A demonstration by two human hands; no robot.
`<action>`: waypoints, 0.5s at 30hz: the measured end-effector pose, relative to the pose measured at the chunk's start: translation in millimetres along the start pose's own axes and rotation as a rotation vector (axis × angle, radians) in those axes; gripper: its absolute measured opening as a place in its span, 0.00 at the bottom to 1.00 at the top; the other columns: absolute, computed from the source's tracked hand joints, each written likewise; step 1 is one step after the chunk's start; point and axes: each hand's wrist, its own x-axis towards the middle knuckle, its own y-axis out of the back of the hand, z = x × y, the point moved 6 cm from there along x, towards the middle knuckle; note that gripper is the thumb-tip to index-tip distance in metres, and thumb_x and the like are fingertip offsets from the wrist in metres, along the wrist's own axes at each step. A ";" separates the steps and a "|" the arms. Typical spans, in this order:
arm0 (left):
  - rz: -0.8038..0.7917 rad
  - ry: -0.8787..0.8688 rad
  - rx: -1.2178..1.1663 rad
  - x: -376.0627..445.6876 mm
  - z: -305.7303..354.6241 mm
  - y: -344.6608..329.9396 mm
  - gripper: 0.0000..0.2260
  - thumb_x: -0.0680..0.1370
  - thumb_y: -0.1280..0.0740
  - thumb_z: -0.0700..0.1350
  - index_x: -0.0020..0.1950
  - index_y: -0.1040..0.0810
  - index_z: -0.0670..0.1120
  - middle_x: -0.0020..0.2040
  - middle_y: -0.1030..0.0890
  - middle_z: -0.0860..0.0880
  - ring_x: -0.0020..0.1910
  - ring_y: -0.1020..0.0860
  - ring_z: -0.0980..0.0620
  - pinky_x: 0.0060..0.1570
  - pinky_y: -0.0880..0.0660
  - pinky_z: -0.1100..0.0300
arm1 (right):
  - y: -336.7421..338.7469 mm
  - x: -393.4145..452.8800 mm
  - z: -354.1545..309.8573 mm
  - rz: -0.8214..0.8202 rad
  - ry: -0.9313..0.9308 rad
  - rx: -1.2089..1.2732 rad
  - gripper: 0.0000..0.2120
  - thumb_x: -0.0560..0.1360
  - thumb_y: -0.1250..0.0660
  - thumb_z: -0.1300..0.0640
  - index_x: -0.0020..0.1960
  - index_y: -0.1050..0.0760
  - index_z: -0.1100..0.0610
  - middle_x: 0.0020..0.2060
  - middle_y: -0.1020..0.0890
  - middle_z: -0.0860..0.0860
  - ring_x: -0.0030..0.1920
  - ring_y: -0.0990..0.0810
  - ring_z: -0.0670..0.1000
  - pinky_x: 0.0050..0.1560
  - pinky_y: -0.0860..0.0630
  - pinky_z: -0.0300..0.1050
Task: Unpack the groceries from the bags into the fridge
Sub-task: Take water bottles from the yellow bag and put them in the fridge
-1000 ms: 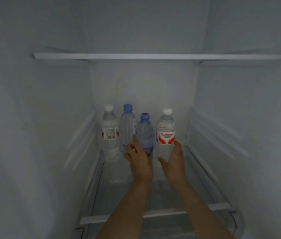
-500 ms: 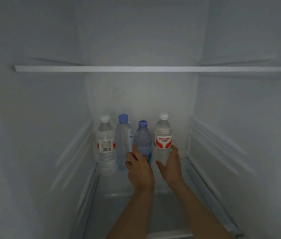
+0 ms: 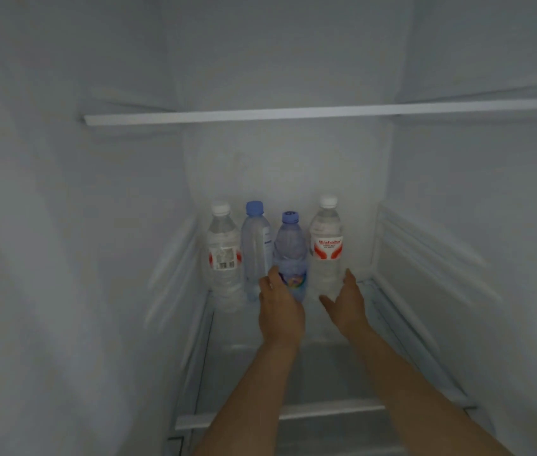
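Standing upright in a row at the back of the fridge's glass shelf (image 3: 254, 366) are 4 water bottles. The short purple-capped bottle (image 3: 290, 251) serves as landmark: it sits third from the left wall, slightly in front of its neighbours. Just right of it, almost touching, stands the white-capped bottle with the red label (image 3: 326, 245). Just left of it is the blue-capped bottle (image 3: 255, 245), and beyond that, nearest the left wall, a white-capped bottle with a barcode label (image 3: 223, 258).

The left hand (image 3: 280, 307) reaches in below the purple-capped bottle, thumb and fingers curled around its lower part by the coloured label, touching it; how firmly it grips I cannot tell. The right hand (image 3: 346, 301) is spread loosely, fingers against the base of the red-label bottle's right side, thumb apart below it, not closed on it.

Above the purple-capped bottle, a white upper shelf (image 3: 293, 115) spans the fridge. Ribbed rails (image 3: 425, 255) line the right wall.
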 end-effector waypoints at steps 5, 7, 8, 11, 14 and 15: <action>0.004 0.027 -0.107 -23.6 8.3 37.2 0.12 0.75 0.34 0.38 0.58 0.26 0.42 0.53 0.19 0.41 0.52 0.21 0.41 0.46 0.25 0.52 | 19.1 -24.0 -3.9 0.062 -0.074 0.000 0.30 0.76 0.34 0.62 0.73 0.44 0.67 0.68 0.30 0.63 0.67 0.30 0.60 0.66 0.35 0.48; 0.044 0.030 -0.140 -39.6 13.3 54.4 0.08 0.76 0.34 0.38 0.54 0.24 0.41 0.50 0.17 0.41 0.50 0.20 0.42 0.44 0.27 0.55 | 27.5 -43.7 -14.7 0.083 -0.046 0.025 0.28 0.76 0.35 0.63 0.72 0.41 0.66 0.65 0.28 0.63 0.64 0.27 0.60 0.65 0.33 0.50; 0.059 0.018 -0.171 -48.4 14.8 61.2 0.07 0.76 0.34 0.38 0.53 0.23 0.41 0.48 0.16 0.42 0.48 0.19 0.42 0.44 0.26 0.55 | 32.2 -55.7 -22.0 0.098 -0.015 0.033 0.27 0.76 0.35 0.64 0.72 0.40 0.66 0.63 0.26 0.62 0.63 0.27 0.60 0.64 0.31 0.51; 0.058 0.000 -0.266 -79.7 16.2 74.0 0.07 0.75 0.33 0.37 0.53 0.22 0.40 0.44 0.15 0.42 0.45 0.18 0.43 0.44 0.23 0.53 | 49.2 -100.5 -43.7 0.142 0.084 0.043 0.22 0.76 0.35 0.65 0.68 0.35 0.65 0.59 0.23 0.60 0.58 0.24 0.57 0.61 0.27 0.53; 0.014 -0.013 -0.370 -117.1 19.4 82.5 0.06 0.76 0.33 0.36 0.52 0.22 0.40 0.42 0.16 0.42 0.42 0.18 0.45 0.42 0.24 0.61 | 69.1 -154.3 -58.3 0.161 0.142 0.002 0.18 0.77 0.36 0.63 0.66 0.31 0.63 0.55 0.22 0.55 0.55 0.23 0.51 0.57 0.28 0.42; -0.012 -0.023 -0.407 -129.7 21.1 84.4 0.06 0.76 0.33 0.36 0.52 0.22 0.41 0.42 0.17 0.44 0.40 0.19 0.48 0.41 0.26 0.64 | 75.6 -173.5 -61.2 0.167 0.156 -0.005 0.17 0.77 0.36 0.63 0.65 0.30 0.62 0.55 0.21 0.53 0.55 0.23 0.50 0.57 0.29 0.40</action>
